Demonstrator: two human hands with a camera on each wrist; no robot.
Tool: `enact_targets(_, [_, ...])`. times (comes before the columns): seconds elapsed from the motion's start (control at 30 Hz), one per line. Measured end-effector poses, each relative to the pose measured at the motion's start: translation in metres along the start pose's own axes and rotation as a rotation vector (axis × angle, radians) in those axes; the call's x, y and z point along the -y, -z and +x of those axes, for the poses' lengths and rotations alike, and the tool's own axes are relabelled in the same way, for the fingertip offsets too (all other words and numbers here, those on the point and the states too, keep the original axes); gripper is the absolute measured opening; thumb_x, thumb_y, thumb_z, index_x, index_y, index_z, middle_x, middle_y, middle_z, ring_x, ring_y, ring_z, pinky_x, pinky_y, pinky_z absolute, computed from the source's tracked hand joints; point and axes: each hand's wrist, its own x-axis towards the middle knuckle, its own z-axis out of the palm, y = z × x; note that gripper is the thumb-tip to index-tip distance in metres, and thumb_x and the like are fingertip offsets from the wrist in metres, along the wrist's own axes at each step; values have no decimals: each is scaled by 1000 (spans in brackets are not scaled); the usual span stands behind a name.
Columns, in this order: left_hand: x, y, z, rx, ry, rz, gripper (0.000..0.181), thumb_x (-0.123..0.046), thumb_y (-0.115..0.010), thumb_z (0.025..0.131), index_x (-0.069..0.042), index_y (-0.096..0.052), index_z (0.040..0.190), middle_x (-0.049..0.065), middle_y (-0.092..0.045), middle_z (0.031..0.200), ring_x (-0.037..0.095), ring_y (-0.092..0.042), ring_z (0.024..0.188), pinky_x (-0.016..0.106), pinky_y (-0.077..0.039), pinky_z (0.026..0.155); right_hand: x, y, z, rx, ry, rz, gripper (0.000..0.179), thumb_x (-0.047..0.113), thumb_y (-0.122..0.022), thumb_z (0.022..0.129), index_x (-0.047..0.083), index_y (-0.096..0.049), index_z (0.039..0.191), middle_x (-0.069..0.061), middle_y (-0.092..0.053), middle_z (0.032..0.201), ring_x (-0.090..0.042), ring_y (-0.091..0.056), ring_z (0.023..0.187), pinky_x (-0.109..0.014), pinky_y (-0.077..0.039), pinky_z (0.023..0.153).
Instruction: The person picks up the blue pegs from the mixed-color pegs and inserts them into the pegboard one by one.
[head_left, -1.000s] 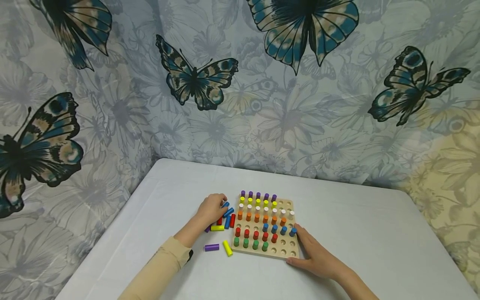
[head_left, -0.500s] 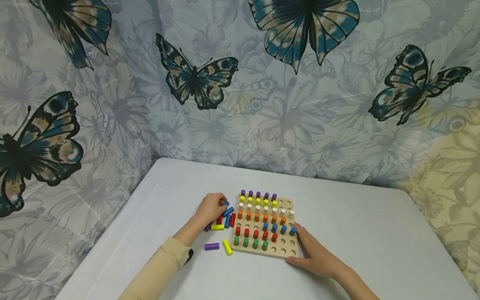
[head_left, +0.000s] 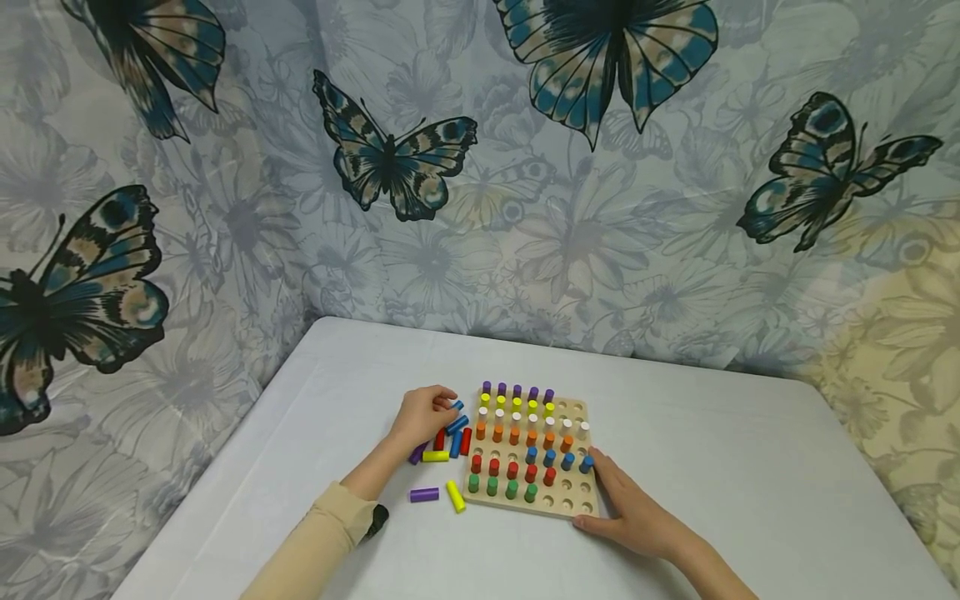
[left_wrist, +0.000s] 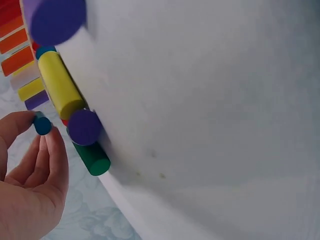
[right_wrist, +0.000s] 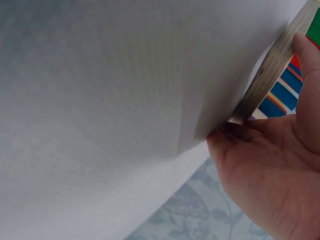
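Beige cloth forms the sleeve (head_left: 307,546) leading up to the left hand (head_left: 416,421), whose thumb and index finger pinch a small blue cylindrical peg (left_wrist: 43,126). Close beside these fingers, mostly on their near side, lie loose cylinders: a purple cylinder (head_left: 417,455), a yellow cylinder (head_left: 435,457), a red cylinder (head_left: 439,441), two blue cylinders (head_left: 457,426) and a second red cylinder (head_left: 466,442). Nearer the person lie another purple cylinder (head_left: 424,495) and another yellow cylinder (head_left: 456,497).

Just right of the pinching fingers, a flat pale wooden pegboard (head_left: 576,497) carries upright pegs in rows, far to near: five purple pegs (head_left: 517,390), five yellow pegs (head_left: 517,405), seven white pegs (head_left: 516,420), six orange pegs (head_left: 513,436), four blue pegs (head_left: 549,458), five red pegs (head_left: 512,470) and four green pegs (head_left: 512,489).

At its right edge, the right hand (head_left: 633,512) rests with fingers extended, grasping nothing: the index finger touches beside the last blue peg, the thumb at the near corner. Beyond these fingers spreads the white-covered worktop (head_left: 750,433), backed by a grey floral butterfly-print hanging (head_left: 892,333).
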Motion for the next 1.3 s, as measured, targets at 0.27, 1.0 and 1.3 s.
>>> enact_targets(0.27, [-9, -1, -6, -27, 76, -198, 28, -19, -74, 87, -9, -71, 113, 1, -69, 92, 15, -66, 84, 28, -56, 74, 1, 1, -1, -4, 25, 4, 106, 53, -70, 84, -1, -13, 154, -27, -16, 157, -47, -16, 142, -62, -21, 110])
enact_targets(1.0, [-42, -13, -23, 135, 82, -472, 28, -23, -76, 86, -10, -69, 109, 2, -68, 100, 17, -64, 94, 30, -55, 80, 1, 0, 1, -6, 12, 2, 107, 55, -69, 83, -1, -12, 154, -25, -15, 158, -45, -16, 143, -60, -20, 111])
enact_targets(1.3, [-51, -21, -29, 191, 35, -508, 29, -19, -76, 86, -6, -67, 111, 3, -67, 100, 17, -66, 92, 30, -55, 79, 0, 0, 1, -3, 2, -4, 107, 56, -69, 83, 0, -12, 155, -26, -16, 157, -46, -17, 142, -61, -21, 110])
